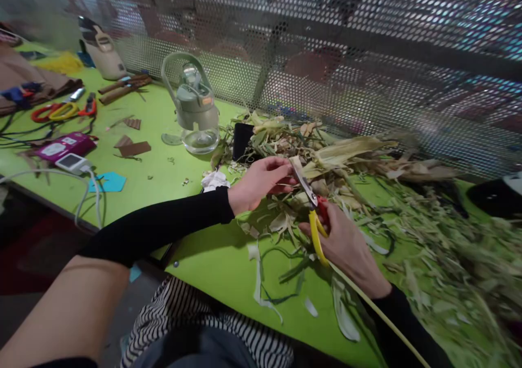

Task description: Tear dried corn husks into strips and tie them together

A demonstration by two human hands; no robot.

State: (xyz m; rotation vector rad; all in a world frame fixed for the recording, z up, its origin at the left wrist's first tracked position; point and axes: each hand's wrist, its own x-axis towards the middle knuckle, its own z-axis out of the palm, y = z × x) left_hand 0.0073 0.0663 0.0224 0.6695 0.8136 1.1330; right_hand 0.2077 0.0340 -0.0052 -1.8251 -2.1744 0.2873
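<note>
My right hand [346,245] is closed round the yellow and red handles of a pair of scissors [312,205], blades pointing up and away. My left hand [261,180] pinches a strip of dried corn husk [296,167] right at the blade tips. Both hands work over a heap of husks [346,156] on the green table [212,259]. A long pale strip [379,313] runs from under my right hand toward the near right.
Cut husk strips [261,281] litter the table near me. A clear water jug [194,107], a black phone [242,139], crumpled paper [215,180], spare scissors [61,110], a charger with cable [73,162] and brown card pieces [132,149] lie to the left. A perforated metal screen [367,58] stands behind.
</note>
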